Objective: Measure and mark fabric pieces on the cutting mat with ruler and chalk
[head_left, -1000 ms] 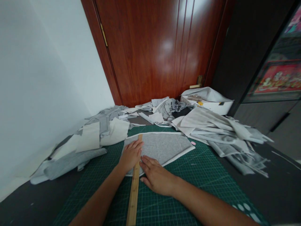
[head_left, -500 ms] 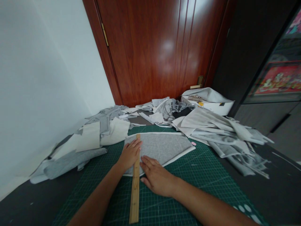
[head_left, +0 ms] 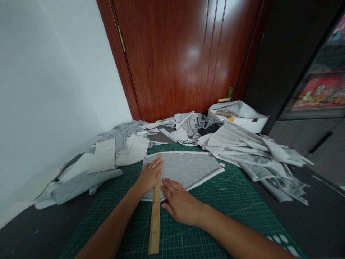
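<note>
A wooden ruler [head_left: 154, 223] lies lengthwise across a grey fabric piece [head_left: 188, 165] with pale edges, its near end reaching over the green cutting mat [head_left: 205, 230]. My left hand [head_left: 148, 177] rests flat on the ruler's upper part, fingers stretched out and pressing it against the cloth. Just right of the ruler, my right hand [head_left: 180, 201] lies with fingers extended over the fabric's lower edge, fingertips beside the ruler. Neither hand grasps anything. The cloth under both palms is hidden.
Grey and cream fabric scraps [head_left: 102, 156] are heaped on the left. More layered cloth [head_left: 242, 147] lies on the right, before a white box [head_left: 250, 122]. A small pink oval [head_left: 222, 164] sits by the fabric's right tip. Behind stands a reddish wooden door [head_left: 172, 61].
</note>
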Motion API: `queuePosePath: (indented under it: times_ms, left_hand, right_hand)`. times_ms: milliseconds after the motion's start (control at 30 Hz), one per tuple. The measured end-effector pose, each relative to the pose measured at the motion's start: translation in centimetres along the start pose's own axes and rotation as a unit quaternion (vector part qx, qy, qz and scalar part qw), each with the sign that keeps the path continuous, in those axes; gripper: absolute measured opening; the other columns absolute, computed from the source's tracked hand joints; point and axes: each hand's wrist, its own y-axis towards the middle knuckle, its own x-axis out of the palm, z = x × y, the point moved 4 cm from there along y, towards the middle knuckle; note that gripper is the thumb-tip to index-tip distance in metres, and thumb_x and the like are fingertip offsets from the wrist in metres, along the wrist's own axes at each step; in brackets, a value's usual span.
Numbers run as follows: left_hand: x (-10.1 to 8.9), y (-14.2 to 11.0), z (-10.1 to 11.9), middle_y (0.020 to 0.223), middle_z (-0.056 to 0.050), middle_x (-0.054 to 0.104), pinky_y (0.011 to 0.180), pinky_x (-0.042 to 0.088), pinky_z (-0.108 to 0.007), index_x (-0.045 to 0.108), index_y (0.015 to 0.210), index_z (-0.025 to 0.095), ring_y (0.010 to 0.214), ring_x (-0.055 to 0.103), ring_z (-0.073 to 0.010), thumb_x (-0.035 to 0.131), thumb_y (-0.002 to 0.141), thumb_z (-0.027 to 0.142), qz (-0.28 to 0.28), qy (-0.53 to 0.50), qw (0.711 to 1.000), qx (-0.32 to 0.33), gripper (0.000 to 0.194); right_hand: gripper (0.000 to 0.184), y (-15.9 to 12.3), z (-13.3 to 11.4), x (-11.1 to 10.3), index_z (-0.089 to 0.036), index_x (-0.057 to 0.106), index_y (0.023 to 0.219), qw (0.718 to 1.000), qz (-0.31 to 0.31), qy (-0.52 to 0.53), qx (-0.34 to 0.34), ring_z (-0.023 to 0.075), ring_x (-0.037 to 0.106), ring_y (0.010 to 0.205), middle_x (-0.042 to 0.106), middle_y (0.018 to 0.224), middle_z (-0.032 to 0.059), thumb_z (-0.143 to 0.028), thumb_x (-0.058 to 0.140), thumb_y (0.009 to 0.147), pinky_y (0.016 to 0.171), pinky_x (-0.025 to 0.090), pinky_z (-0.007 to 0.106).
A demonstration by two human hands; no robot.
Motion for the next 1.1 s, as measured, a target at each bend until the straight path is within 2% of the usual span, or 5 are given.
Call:
queuePosePath:
  times_ms: [233, 400, 533, 933, 1100]
  left_hand:
    - [-0.2, -0.1, 0.1, 0.148, -0.005, 0.039, 0.111, 0.027, -0.046, 0.045, 0.137, 0.022, 0.138, 0.033, -0.0173, 0.025, 0.096, 0.025, 0.001, 0.018, 1.000, -0.007, 0.045]
    - [0.1, -0.1, 0.0, 0.150, -0.005, 0.037, 0.111, 0.026, -0.047, 0.045, 0.137, 0.023, 0.138, 0.032, -0.0175, 0.026, 0.097, 0.026, -0.008, 0.027, 0.999, -0.015, 0.045]
    - [0.0, -0.1, 0.1, 0.149, -0.005, 0.037, 0.111, 0.027, -0.047, 0.045, 0.137, 0.023, 0.138, 0.032, -0.0178, 0.027, 0.096, 0.026, -0.005, 0.029, 0.999, -0.012, 0.045]
    - [0.7, -0.1, -0.5, 0.148, -0.006, 0.039, 0.110, 0.028, -0.044, 0.041, 0.140, 0.022, 0.137, 0.035, -0.0178, 0.028, 0.096, 0.027, 0.025, 0.038, 0.999, -0.012, 0.046]
    - [0.5, -0.1, -0.2, 0.150, -0.007, 0.035, 0.111, 0.026, -0.045, 0.039, 0.141, 0.019, 0.138, 0.032, -0.0175, 0.026, 0.096, 0.027, 0.001, 0.042, 0.999, -0.017, 0.047]
  right_hand:
    - [0.041, 0.2, 2.0, -3.6, -0.010, 0.057, 0.126, 0.998, 0.050, -0.009, 0.024, 0.0230, 0.049, 0.123, 0.056, 0.131, 0.0145, -0.033, 0.046, 0.093, 0.107, 0.036, 0.033]
    - [0.031, -3.3, 10.4, -10.4, -0.012, 0.064, 0.111, 0.926, 0.138, -0.156, 0.314, 0.0248, 0.058, 0.106, 0.064, 0.111, 0.0149, -0.015, 0.041, 0.091, 0.092, 0.044, 0.034]
    - [0.027, -7.6, 16.8, -11.5, -0.006, 0.063, 0.108, 0.859, 0.034, -0.208, 0.467, 0.0295, 0.060, 0.104, 0.065, 0.105, 0.0199, -0.015, 0.046, 0.089, 0.086, 0.043, 0.036]
    - [0.030, -9.0, 19.9, -10.0, -0.006, 0.060, 0.108, 0.857, -0.021, -0.174, 0.484, 0.0283, 0.062, 0.104, 0.066, 0.109, 0.0201, -0.026, 0.043, 0.095, 0.079, 0.042, 0.033]
    - [0.026, -9.2, 19.6, -11.0, -0.009, 0.062, 0.101, 0.848, 0.050, -0.165, 0.502, 0.0274, 0.065, 0.093, 0.069, 0.098, 0.0182, -0.027, 0.044, 0.094, 0.070, 0.041, 0.031]
